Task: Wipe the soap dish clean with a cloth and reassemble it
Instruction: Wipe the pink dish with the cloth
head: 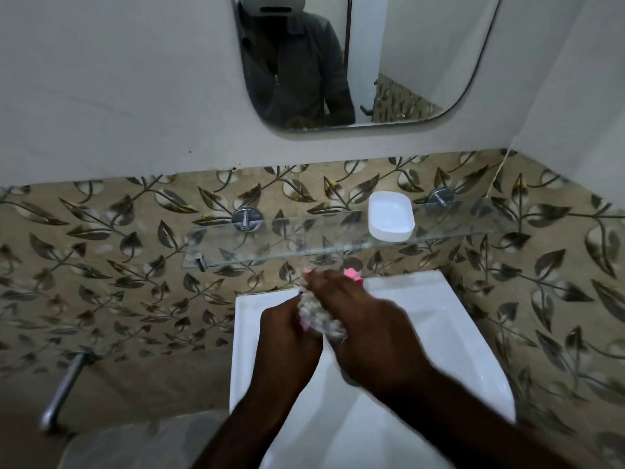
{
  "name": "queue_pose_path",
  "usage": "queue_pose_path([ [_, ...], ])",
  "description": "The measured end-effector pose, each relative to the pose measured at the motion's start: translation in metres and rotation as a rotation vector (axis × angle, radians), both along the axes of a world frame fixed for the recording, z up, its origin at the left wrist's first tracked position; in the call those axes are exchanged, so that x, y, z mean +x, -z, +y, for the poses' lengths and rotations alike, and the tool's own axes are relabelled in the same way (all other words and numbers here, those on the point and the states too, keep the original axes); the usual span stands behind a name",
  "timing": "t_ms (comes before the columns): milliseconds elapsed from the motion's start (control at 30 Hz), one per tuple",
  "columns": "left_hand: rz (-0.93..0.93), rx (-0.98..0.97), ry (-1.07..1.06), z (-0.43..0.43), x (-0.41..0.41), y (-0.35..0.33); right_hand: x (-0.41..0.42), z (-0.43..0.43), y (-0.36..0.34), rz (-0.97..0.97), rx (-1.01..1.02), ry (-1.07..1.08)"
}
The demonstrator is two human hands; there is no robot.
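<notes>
Over the white basin (439,319), my left hand (287,336) grips a pink soap-dish part (353,275), mostly hidden between my hands; only pink edges show. My right hand (365,319) presses a crumpled grey-white cloth (321,316) against that pink part. The white soap-dish tray (390,216) lies open side up on the glass shelf (270,245) above the basin, apart from both hands.
A mirror (355,62) hangs on the wall above and reflects a person in a grey jacket. A chrome tap pipe (64,387) juts out at lower left. Leaf-patterned tiles cover the wall; a white toilet lid (142,445) sits at bottom left.
</notes>
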State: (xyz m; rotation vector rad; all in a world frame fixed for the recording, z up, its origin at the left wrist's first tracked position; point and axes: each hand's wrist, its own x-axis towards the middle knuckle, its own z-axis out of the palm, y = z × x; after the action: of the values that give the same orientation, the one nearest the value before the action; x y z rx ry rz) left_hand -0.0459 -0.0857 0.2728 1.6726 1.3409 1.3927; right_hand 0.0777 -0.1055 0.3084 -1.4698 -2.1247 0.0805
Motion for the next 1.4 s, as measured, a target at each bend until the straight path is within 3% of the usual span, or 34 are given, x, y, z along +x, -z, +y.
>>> queue_pose_path([
  [133, -0.102, 0.058, -0.037, -0.004, -0.004, 0.013, -0.004, -0.002, 0.014, -0.049, 0.033, -0.035],
  [300, -0.037, 0.17, -0.056, -0.004, -0.008, 0.01, 0.015, 0.02, 0.014, 0.262, -0.113, 0.128],
  [467, -0.081, 0.205, -0.073, 0.001, -0.014, 0.018, -0.021, -0.001, 0.008, 0.0, -0.004, -0.04],
  [667, -0.019, 0.249, -0.05, 0.001, -0.014, 0.012, 0.006, 0.026, 0.01, 0.126, -0.111, 0.107],
  [833, -0.136, 0.214, -0.025, 0.007, -0.017, 0.014, -0.022, -0.001, 0.008, 0.011, -0.013, -0.149],
  [933, -0.077, 0.226, -0.075, 0.005, -0.018, 0.015, -0.002, 0.02, 0.016, -0.004, 0.056, -0.069],
  [1000, -0.073, 0.221, -0.107, 0.003, -0.017, 0.015, 0.013, 0.036, 0.019, 0.222, -0.056, 0.004],
  [1133, -0.176, 0.185, -0.121, -0.001, -0.015, 0.01, 0.025, 0.043, 0.018, 0.914, -0.418, -0.132],
  [1200, -0.251, 0.139, -0.106, -0.002, -0.014, 0.014, 0.026, 0.043, 0.018, 1.008, -0.464, -0.152],
  [1300, -0.275, 0.017, -0.006, 0.0, -0.018, 0.022, 0.029, 0.047, 0.02, 0.851, -0.402, -0.077],
  [1400, -0.088, -0.17, 0.219, 0.005, -0.019, 0.022, 0.032, 0.047, 0.018, 0.417, -0.223, 0.009],
])
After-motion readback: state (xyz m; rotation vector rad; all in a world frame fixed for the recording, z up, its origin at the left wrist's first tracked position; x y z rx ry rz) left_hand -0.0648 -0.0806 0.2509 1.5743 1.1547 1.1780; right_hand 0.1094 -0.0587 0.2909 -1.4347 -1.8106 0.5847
